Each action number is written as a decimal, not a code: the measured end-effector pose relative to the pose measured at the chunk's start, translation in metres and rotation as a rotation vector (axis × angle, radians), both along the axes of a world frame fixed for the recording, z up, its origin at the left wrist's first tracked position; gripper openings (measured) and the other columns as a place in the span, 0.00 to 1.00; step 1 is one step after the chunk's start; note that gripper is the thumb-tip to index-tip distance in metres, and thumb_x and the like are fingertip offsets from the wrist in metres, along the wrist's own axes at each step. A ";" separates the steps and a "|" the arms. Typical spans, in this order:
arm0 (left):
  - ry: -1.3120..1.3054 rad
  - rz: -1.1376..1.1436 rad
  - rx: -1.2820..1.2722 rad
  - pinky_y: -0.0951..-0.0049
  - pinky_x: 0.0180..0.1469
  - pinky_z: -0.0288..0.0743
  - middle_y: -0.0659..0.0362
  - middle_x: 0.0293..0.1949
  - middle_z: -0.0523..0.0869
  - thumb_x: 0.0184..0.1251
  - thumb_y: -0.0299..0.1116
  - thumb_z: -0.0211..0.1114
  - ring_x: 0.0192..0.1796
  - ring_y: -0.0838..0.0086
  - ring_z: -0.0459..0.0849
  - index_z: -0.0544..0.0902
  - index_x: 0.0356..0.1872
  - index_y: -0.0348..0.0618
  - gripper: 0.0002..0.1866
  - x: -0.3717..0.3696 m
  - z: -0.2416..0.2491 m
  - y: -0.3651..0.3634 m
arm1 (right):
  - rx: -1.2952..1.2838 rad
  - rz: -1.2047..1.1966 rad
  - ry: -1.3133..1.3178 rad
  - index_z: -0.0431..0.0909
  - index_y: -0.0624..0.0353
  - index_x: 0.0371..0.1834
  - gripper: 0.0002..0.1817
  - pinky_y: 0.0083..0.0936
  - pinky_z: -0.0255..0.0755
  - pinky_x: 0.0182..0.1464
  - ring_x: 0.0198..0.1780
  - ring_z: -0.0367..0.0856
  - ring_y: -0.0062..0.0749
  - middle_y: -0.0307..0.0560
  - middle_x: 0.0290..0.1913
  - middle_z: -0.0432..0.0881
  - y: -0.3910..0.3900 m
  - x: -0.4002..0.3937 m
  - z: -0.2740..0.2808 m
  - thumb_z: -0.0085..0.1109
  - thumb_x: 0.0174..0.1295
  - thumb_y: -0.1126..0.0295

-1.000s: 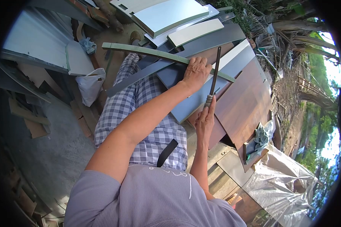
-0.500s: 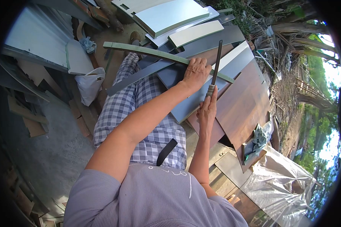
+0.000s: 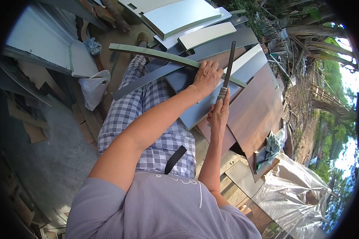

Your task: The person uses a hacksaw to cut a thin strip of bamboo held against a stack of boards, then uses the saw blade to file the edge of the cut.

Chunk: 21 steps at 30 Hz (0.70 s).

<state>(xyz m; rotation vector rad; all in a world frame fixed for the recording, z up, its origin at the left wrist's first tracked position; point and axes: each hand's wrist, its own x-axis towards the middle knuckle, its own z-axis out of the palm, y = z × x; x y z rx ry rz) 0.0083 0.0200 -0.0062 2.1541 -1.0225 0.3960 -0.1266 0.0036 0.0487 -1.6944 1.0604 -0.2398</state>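
My left hand (image 3: 207,77) is closed around a long green bamboo strip (image 3: 155,53), which reaches from over my legs to the boards on the right. In my right hand (image 3: 219,113) is a long, narrow knife (image 3: 230,65) with a dark blade and a wrapped handle. The blade points away from me and crosses the strip's right part in this view, just right of my left hand. Beneath both hands lies a blue-grey board (image 3: 199,111). A grey slat (image 3: 147,79) slants across my checked trousers under the strip.
Brown wood-grain panels (image 3: 257,109) lie at the right, and white boards (image 3: 179,18) are stacked at the far end. On the left hangs a white bag (image 3: 95,91) near leaning panels. Silvery plastic sheeting (image 3: 295,189) covers something at lower right.
The knife and my right hand have shifted very slightly forward and to the right. My left hand and the bamboo strip stay in place.
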 end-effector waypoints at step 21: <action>0.051 -0.013 0.055 0.65 0.52 0.65 0.57 0.38 0.77 0.58 0.25 0.57 0.47 0.66 0.76 0.82 0.35 0.46 0.07 0.000 0.000 -0.001 | 0.081 -0.012 -0.051 0.46 0.33 0.79 0.28 0.11 0.55 0.18 0.18 0.57 0.11 0.33 0.24 0.63 -0.001 -0.004 -0.006 0.37 0.78 0.60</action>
